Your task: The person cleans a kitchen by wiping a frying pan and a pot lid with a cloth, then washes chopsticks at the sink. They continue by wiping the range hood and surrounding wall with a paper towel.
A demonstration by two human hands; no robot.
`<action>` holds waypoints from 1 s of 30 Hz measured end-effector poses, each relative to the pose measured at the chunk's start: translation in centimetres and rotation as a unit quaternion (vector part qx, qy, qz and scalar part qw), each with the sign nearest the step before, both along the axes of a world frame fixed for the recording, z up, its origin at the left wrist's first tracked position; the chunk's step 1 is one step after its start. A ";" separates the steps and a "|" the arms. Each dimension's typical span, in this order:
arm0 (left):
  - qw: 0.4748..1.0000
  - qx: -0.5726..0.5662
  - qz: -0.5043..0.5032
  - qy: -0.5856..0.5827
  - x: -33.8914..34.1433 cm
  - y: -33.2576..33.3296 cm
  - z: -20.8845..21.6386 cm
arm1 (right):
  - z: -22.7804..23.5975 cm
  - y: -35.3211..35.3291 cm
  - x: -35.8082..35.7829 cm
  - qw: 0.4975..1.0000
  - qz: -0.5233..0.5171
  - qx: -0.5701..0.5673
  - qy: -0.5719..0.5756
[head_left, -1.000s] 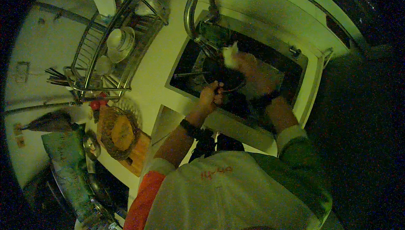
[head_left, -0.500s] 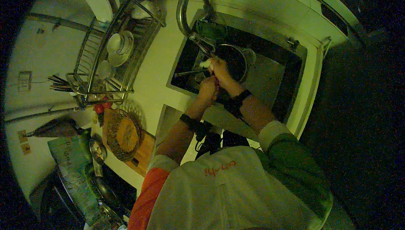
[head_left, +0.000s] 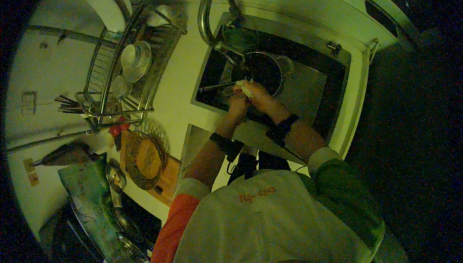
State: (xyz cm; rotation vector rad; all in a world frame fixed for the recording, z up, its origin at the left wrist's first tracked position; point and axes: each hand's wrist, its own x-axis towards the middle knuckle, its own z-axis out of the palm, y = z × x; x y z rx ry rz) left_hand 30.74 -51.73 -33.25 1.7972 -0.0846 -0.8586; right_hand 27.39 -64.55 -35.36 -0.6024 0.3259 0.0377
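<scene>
Both hands meet over the sink (head_left: 333,77): the right hand (head_left: 263,98) closes its grip on a small pale sponge (head_left: 245,88), and the left hand (head_left: 238,104) presses beside it, its grip not clear. One dark round pan (head_left: 263,70) sits at 12 o'clock of the hands. One dish rack (head_left: 128,77) stands on the surface (head_left: 181,99) at 9 o'clock.

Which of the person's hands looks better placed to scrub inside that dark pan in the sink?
Probably the right hand: it holds the pale sponge at the rim of the pan. The left hand sits nearer, by the pan's handle.
</scene>
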 end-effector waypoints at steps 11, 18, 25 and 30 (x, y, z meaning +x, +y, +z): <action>0.971 0.134 -0.142 -0.137 -0.9 6.4 3.8 | -1.7 -2.4 8.0 0.979 -0.144 -0.141 0.027; 0.996 0.078 -0.031 0.037 -0.9 6.0 1.3 | -3.4 -4.6 2.1 0.994 0.023 -0.083 0.073; 0.978 0.065 -0.094 -0.173 0.9 1.2 -1.2 | 0.3 -0.5 1.6 0.964 0.034 -0.229 0.128; 0.999 -0.033 -0.028 -0.010 8.1 -1.6 2.9 | 4.7 -3.4 0.4 0.923 0.124 -0.360 0.055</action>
